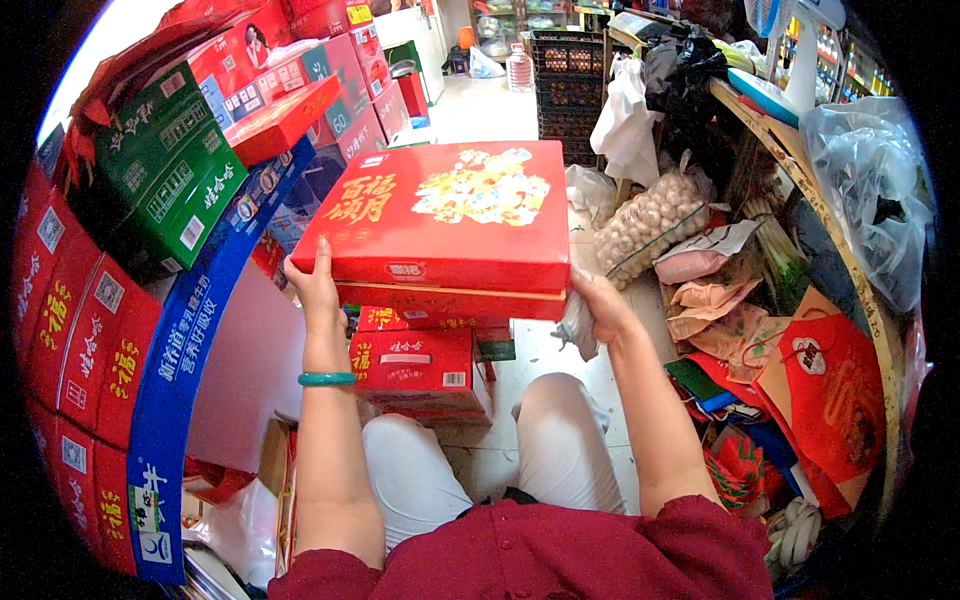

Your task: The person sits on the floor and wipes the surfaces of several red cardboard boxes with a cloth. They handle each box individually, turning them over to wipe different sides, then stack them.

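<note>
A large flat red gift box (440,220) with gold lettering and a colourful printed picture is held up level in front of me. At its near left corner my left hand (318,285) is closed, thumb lying up along the side. A green bangle (327,379) circles my left wrist. My right hand (600,305) grips the near right corner, and a crumpled greyish cloth or bag (577,328) hangs beside its fingers. Below the box, more red cartons (415,368) are stacked on the floor between it and my knees.
Red cartons (75,330), green cartons (170,150) and a blue display panel (185,330) line the left. On the right are a mesh sack of garlic (650,225), red paper bags (840,390) and a wooden table edge (850,230). Black crates (568,95) stand ahead on the tiled floor.
</note>
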The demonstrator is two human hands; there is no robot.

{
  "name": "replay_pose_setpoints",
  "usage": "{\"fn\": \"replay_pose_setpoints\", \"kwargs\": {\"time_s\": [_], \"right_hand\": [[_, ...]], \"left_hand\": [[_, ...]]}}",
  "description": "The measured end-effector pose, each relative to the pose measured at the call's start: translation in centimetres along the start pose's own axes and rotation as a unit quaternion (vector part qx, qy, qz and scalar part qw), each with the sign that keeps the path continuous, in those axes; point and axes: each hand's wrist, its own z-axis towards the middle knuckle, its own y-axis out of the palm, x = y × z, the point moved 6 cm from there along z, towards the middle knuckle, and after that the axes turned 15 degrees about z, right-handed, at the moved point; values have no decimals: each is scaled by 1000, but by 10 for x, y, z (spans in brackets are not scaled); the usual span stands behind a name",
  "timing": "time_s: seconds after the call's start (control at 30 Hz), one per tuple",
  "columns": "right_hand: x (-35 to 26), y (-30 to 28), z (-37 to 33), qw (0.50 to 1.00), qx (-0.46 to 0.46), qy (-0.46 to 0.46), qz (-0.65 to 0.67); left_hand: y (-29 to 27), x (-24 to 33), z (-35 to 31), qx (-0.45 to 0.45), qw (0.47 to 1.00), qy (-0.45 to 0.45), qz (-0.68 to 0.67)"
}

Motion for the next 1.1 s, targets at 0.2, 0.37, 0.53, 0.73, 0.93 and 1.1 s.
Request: {"fn": "replay_pose_setpoints", "kwargs": {"time_s": [0.2, 0.37, 0.53, 0.73, 0.93, 1.1], "right_hand": [[70, 19, -35, 997, 13, -48, 58], [124, 81, -50, 996, -16, -28, 77], [150, 83, -31, 990, 46, -96, 92], [136, 75, -32, 997, 22, -75, -1], [105, 68, -37, 988, 30, -103, 115], [130, 71, -29, 983, 33, -115, 136]], "left_hand": [[33, 10, 27, -166, 982, -36, -87], [35, -41, 122, -242, 967, 25, -72], [80, 20, 59, -334, 940, -41, -57], [18, 46, -27, -282, 953, -70, 87], [18, 43, -94, -378, 914, -84, -121], [17, 28, -70, -403, 902, -114, -109]]}}
